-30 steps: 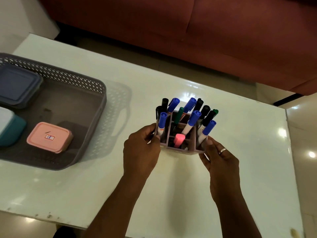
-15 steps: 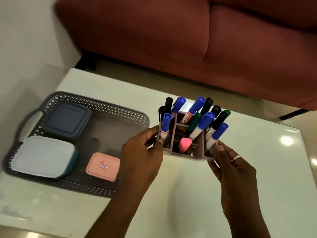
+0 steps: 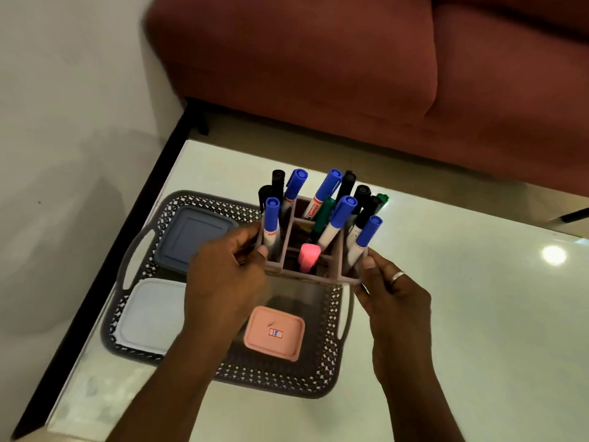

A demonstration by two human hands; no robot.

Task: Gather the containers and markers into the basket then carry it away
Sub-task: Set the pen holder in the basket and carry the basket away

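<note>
A mauve divided marker holder (image 3: 288, 266) full of several blue, black and green markers (image 3: 338, 218) and a pink highlighter (image 3: 308, 255) hangs in the air over the right half of the grey perforated basket (image 3: 280, 379). My left hand (image 3: 223, 282) grips its left side and my right hand (image 3: 390, 290) grips its right side. Inside the basket lie a dark blue lidded container (image 3: 191, 237), a white-lidded container (image 3: 149, 314) and a small pink container (image 3: 275, 333).
The basket sits on a glossy white table (image 3: 478, 314), close to its left edge with a black border (image 3: 105, 275). A red sofa (image 3: 350, 74) stands behind the table. Grey floor lies to the left.
Both hands have carried the marker holder leftward, from above the bare table to above the basket. The view has shifted left too.
</note>
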